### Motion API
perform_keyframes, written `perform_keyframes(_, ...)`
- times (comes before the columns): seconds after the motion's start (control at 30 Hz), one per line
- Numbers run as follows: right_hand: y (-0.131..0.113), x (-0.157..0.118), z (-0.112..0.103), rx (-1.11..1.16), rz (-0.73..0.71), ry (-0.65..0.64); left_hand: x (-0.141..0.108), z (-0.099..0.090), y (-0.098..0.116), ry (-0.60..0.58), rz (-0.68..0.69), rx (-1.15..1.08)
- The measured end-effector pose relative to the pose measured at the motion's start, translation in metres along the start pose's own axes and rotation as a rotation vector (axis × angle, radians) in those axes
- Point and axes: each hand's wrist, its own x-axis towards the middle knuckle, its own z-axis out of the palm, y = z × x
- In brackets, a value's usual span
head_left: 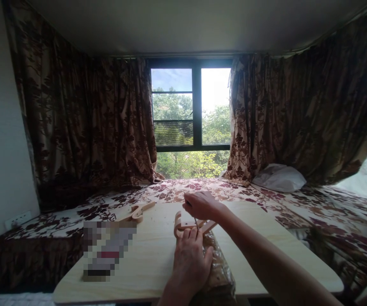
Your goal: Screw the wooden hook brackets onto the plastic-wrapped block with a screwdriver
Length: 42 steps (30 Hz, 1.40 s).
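A curved light-wood piece (179, 224) rests at the far end of a plastic-wrapped brown block (218, 267) on the pale table (132, 284). My left hand (191, 257) presses down on the wooden piece, its thumb spread over the wrapped block. Above and just beyond it, my right hand (202, 204) is closed around the top of a thin metal tool (196, 222), whose shaft points down toward the wood near my left fingertips. The tool's handle is hidden in the fist, and its tip is hard to make out.
More curved wooden pieces (137, 214) lie at the table's far left. A pixelated object (110, 250) is nearer on the left. Beyond the table are a floral-covered ledge (177, 189), a white plastic bag (279, 177), patterned curtains (119, 127) and a window (196, 106).
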Motion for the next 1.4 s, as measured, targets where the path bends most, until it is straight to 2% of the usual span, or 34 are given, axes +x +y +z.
perform_keyframes(0.43,0.012,-0.001,0.001,0.024,0.039,-0.011,0.001,-0.001,0.002,-0.015,0.031,0.024)
perform_keyframes(0.73,0.022,0.014,0.004,0.042,0.095,-0.087,0.001,-0.003,0.002,-0.024,0.017,0.037)
perform_keyframes(1.0,0.038,0.014,-0.006,0.114,-0.037,-0.203,0.001,-0.001,0.002,-0.035,0.007,0.034)
perform_keyframes(1.2,0.039,0.014,0.0,0.11,0.005,-0.2,0.0,-0.004,0.003,-0.047,0.012,0.026)
perform_keyframes(1.4,0.036,0.012,-0.013,0.141,-0.071,-0.248,0.003,-0.003,0.001,-0.029,0.008,0.017)
